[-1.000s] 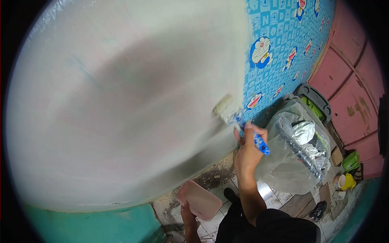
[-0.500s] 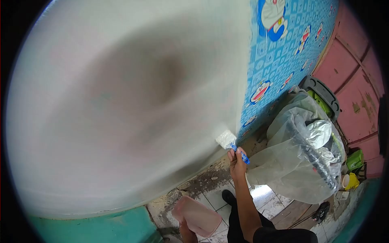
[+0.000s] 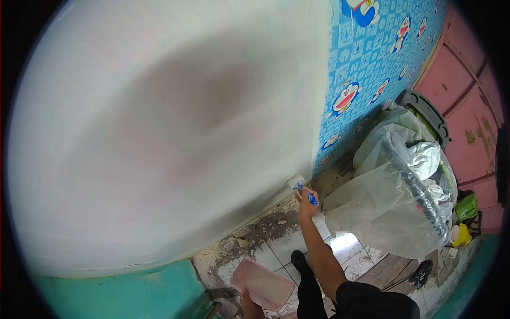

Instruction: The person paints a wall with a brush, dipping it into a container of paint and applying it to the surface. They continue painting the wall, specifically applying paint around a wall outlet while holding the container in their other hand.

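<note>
My right hand is closed around the blue handle of a paintbrush. Its whitish bristles press against the lower edge of the white-painted wall, close to the corner with the blue cartoon wallpaper. Low in the view, my left hand grips the near side of a pink plastic tub, which holds pale liquid. Part of that hand is cut off by the bottom edge of the picture.
A large bin lined with clear plastic stands to the right, by a pink door. Crumbled debris lies along the wall's foot. A green surface is at lower left, and white floor tiles lie below.
The brush in my right hand has moved slightly down and left along the wall, its handle now steeper. The tub in my left hand has shifted a little to the right.
</note>
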Available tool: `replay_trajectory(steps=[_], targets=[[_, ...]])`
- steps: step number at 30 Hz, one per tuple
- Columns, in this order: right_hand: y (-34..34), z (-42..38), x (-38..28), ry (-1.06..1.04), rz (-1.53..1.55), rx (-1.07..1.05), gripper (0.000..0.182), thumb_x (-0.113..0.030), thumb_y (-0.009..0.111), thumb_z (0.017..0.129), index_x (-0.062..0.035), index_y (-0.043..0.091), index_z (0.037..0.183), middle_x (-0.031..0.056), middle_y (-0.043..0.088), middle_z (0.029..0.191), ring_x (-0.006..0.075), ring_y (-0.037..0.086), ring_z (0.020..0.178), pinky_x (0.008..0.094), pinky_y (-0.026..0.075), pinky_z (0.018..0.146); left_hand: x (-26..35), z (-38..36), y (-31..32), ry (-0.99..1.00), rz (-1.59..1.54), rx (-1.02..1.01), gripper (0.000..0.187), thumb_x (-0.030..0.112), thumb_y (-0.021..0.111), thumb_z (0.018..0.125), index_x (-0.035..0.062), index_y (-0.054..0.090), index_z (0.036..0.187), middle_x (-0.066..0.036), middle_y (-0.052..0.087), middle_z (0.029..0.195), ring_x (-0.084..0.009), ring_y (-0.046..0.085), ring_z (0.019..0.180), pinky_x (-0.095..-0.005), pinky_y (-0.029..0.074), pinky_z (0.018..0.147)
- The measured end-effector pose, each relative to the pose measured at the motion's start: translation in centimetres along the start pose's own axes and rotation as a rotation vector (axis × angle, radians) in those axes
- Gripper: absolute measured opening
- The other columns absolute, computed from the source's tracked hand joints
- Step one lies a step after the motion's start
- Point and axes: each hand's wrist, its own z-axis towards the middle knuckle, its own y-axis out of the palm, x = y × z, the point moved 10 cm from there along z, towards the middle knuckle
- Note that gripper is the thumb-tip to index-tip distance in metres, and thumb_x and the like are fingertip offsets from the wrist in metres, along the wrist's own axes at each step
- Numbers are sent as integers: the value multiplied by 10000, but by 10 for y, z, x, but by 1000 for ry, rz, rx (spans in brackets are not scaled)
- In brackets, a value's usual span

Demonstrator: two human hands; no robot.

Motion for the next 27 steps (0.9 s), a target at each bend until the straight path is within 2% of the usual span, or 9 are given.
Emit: replay_trajectory(steps=[2,8,12,14,15,18,19,20,27], targets=[[29,-32,-48,-131,-23,4,101,-88,649,920,-14,580,924,109,637,1020,212,666,902,362,593,807,10,-10,-2,18,-11,-6,523,400,405,1006,-32,480,1291,-146,581,1208,-251,589,1094,-373,470,921],[134,-147,-219,-303,14,-140,96,-80,636,926,-4,579,917,98,623,967,191,658,895,363,580,839,43,-28,-12,82,-26,-53,528,403,410,1003,-33,478,1293,-149,578,1214,-257,587,1099,-377,471,922],[169,-183,-288,-299,158,-228,110,-78,617,940,13,569,979,126,616,1020,197,650,946,350,573,869,42,-16,-33,34,-151,-133,512,358,479,996,6,402,1361,-122,562,1213,-221,578,1078,-348,458,920],[179,-189,-305,-259,279,-300,128,-91,601,953,6,562,1027,124,610,1043,217,657,957,357,561,899,47,-17,-42,24,-69,-137,515,355,477,996,5,397,1366,-129,548,1238,-227,572,1098,-356,464,915],[185,-188,-304,-206,345,-346,166,-120,593,963,-5,543,1072,118,601,1076,244,661,983,368,541,945,50,-16,-43,20,-22,-144,516,354,476,996,5,395,1368,-133,541,1250,-231,569,1108,-360,467,913],[193,-169,-275,-108,446,-424,193,-128,601,961,-10,532,1098,114,596,1095,245,655,1014,375,539,952,54,-15,-43,15,-65,-133,519,355,475,997,3,391,1369,-140,545,1240,-244,575,1106,-380,476,908],[189,-157,-252,-86,456,-435,169,-158,595,969,-44,562,1089,93,630,1071,211,654,1019,352,532,964,51,-11,-46,9,-55,-137,516,354,472,998,1,392,1365,-142,546,1236,-250,578,1102,-385,479,906],[181,-145,-227,-57,453,-434,175,-153,597,967,-43,558,1098,94,632,1074,213,655,1020,354,532,966,44,-8,-51,1,-44,-138,512,352,468,999,-2,394,1361,-144,546,1233,-255,580,1097,-391,481,904],[59,-52,-41,112,390,-246,258,-118,614,952,-27,533,1179,105,639,1112,218,655,1045,376,531,976,22,10,-55,-19,-80,-168,562,413,392,1014,-3,379,1391,-151,515,1313,-290,525,1193,-428,414,1006]])
